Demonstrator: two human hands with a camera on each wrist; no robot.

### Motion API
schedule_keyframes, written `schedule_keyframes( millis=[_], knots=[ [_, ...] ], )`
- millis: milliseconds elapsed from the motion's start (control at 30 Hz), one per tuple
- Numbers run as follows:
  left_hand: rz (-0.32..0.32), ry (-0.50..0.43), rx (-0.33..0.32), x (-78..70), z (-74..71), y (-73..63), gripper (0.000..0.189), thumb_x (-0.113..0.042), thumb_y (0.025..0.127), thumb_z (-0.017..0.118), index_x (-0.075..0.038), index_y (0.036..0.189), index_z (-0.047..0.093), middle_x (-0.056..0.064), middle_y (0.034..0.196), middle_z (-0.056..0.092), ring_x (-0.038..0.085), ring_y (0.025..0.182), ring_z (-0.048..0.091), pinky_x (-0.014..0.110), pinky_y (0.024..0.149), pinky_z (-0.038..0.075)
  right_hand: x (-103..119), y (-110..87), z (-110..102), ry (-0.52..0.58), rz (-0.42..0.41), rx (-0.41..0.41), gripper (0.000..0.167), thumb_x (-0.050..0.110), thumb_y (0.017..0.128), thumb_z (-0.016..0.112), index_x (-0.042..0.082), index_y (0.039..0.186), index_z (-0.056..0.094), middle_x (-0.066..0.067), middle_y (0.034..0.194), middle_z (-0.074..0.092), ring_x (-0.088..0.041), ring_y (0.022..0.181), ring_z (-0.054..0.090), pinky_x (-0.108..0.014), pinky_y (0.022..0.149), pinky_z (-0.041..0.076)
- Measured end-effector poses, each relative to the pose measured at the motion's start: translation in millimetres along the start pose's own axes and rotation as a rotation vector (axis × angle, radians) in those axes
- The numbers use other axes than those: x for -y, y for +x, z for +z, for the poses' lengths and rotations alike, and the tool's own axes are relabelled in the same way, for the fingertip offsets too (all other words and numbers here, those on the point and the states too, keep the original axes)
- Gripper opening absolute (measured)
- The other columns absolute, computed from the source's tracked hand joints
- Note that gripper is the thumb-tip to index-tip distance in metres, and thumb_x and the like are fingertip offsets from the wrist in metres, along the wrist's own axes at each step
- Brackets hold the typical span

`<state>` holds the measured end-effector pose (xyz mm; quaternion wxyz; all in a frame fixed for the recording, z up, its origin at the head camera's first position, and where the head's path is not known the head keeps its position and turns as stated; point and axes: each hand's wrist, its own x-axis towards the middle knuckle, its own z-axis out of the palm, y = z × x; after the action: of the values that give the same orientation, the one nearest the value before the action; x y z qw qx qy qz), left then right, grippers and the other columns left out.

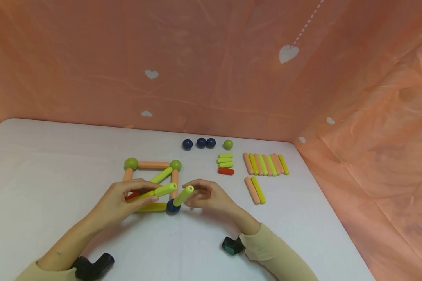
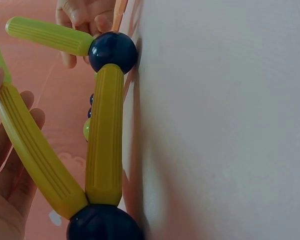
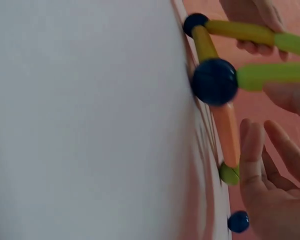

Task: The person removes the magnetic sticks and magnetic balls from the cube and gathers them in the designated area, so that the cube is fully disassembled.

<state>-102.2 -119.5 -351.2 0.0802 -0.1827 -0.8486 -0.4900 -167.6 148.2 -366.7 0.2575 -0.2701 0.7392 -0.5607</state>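
Note:
A square frame of magnetic sticks and balls lies on the table, with peach sticks (image 1: 153, 165) between green balls (image 1: 131, 163) at the back. Along its front runs a yellow stick (image 2: 105, 135) between two blue balls (image 2: 113, 52). My left hand (image 1: 121, 198) pinches a slanting yellow stick (image 2: 40, 150) near its tip, where a light-green stick (image 1: 165, 189) continues it. From the front right blue ball another light-green stick (image 1: 183, 196) slants upward. Beside it is my right hand (image 1: 211, 197), fingers loosely bent and apart, holding nothing. A third light-green stick (image 1: 161, 175) rises from the back right ball. My left fingers partly hide a red stick (image 1: 131, 196).
Loose blue balls (image 1: 187, 144) and a green ball (image 1: 228, 144) sit at the back. Short light-green sticks (image 1: 226, 160) lie above a red one (image 1: 226, 171). Farther right are a row of long sticks (image 1: 265, 164) and a separate peach-and-yellow pair (image 1: 254, 190).

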Motion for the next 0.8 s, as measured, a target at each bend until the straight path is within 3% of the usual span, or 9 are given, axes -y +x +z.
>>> schedule_keyframes(
  millis=[267,500,800],
  knots=[
    [0.014,0.003,-0.001,0.6,-0.3,0.4,0.024,-0.015,0.082,0.076,-0.016,0.105,0.073,-0.006,0.097,0.073,0.002,0.088,0.061,0.017,0.079,0.048,-0.2,5.5,15.6,-0.052,-0.03,0.044,0.038,0.002,0.085,0.07,0.003,0.121,0.06,-0.014,0.119,0.065,-0.007,0.087,0.061,-0.019,0.074,0.05],
    [0.019,-0.006,0.001,0.1,0.0,1.0,0.023,-0.015,0.082,0.076,-0.015,0.105,0.073,-0.006,0.097,0.073,0.001,0.087,0.061,0.017,0.078,0.048,3.2,8.1,23.3,-0.182,-0.047,-0.011,0.034,0.006,0.083,0.074,0.007,0.115,0.065,-0.006,0.113,0.066,-0.006,0.077,0.047,-0.016,0.066,0.04],
    [0.022,-0.011,0.008,0.9,-0.2,0.7,0.024,-0.015,0.082,0.075,-0.016,0.106,0.073,-0.007,0.095,0.072,0.002,0.086,0.062,0.017,0.079,0.049,7.0,10.0,28.7,-0.297,-0.097,-0.056,0.029,0.006,0.081,0.076,0.006,0.108,0.065,-0.006,0.109,0.068,-0.006,0.089,0.056,-0.019,0.077,0.05]
  ],
)
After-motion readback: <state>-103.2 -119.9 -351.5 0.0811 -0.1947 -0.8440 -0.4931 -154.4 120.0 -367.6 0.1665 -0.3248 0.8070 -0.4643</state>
